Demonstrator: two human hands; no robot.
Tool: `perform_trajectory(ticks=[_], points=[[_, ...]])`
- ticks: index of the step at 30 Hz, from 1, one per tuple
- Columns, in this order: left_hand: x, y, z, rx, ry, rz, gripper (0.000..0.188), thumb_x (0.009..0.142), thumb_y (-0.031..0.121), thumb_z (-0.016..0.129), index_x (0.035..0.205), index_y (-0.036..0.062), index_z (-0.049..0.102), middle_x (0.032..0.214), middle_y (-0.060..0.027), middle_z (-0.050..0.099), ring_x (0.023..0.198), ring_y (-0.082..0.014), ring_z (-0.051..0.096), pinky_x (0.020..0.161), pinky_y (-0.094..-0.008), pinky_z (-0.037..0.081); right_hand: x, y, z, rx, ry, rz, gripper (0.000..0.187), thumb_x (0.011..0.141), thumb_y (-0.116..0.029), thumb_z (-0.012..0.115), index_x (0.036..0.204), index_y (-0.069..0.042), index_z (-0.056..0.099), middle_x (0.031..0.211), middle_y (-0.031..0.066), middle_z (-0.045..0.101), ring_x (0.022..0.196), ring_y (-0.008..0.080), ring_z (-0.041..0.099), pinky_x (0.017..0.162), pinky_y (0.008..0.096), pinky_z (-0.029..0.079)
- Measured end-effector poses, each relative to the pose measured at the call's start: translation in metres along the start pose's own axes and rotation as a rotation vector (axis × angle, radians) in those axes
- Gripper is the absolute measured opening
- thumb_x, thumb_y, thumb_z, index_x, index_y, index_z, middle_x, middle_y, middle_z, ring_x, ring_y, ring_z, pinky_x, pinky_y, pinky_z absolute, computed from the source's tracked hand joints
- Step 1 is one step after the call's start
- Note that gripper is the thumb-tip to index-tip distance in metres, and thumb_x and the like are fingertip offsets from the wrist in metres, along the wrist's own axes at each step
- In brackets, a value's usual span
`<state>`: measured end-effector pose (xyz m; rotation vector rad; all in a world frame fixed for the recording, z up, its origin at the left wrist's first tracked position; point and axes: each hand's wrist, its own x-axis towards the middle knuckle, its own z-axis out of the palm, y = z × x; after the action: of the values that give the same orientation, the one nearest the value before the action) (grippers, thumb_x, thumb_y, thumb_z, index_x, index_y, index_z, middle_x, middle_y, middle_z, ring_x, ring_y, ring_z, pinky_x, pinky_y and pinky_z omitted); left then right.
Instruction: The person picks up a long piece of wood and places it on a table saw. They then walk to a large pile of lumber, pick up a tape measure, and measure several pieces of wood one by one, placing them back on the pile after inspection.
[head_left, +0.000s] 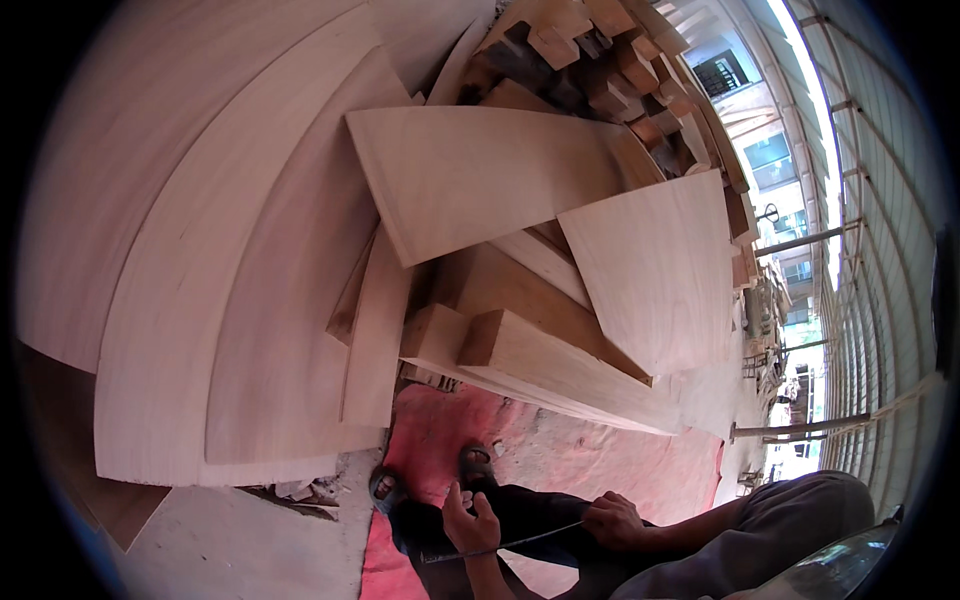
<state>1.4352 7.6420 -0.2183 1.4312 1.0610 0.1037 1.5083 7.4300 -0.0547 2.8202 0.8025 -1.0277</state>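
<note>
My right hand is closed around one end of a thin, dark, straight rod, whose exact kind I cannot make out. The rod slants down to the left, passing across the wrist of my left hand. That hand is raised with its thumb and a finger apart, and I see no grip on the rod. Both hands are over my dark trousers, above a red floor sheet. Beyond them lie thick wooden beams and two loose pale boards, one plywood panel and another wide panel.
Large plywood sheets are stacked at the left. Stacked timber blocks stand at the far side. Wood scraps lie on the concrete floor. A ribbed roof and metal posts fill the right side.
</note>
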Motion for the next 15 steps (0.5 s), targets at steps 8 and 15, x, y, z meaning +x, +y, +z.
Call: perform_trajectory(ticks=[8,15], points=[[-0.003,0.021,0.001,0.013,-0.068,-0.014,0.046,0.086,0.016,0.063,0.124,-0.0099,0.057,0.097,-0.0196,0.068,0.085,-0.0281,0.067,0.081,-0.0363,0.055,-0.012,0.007,-0.002,0.013,0.037,0.014,0.004,0.082,-0.018,0.07,0.084,-0.014,0.068,0.086,0.0055,0.064,0.089,0.0299,0.06,0.074,0.0436,0.051],[-0.002,0.017,0.023,-0.588,-0.148,-0.269,0.042,0.092,0.012,0.059,0.126,-0.0119,0.053,0.093,-0.0141,0.069,0.078,-0.0185,0.066,0.077,-0.0297,0.055,-0.033,0.034,0.014,0.089,0.139,0.038,0.005,0.082,-0.019,0.07,0.086,-0.015,0.07,0.086,0.0053,0.065,0.089,0.0303,0.061,0.075,0.0435,0.051]])
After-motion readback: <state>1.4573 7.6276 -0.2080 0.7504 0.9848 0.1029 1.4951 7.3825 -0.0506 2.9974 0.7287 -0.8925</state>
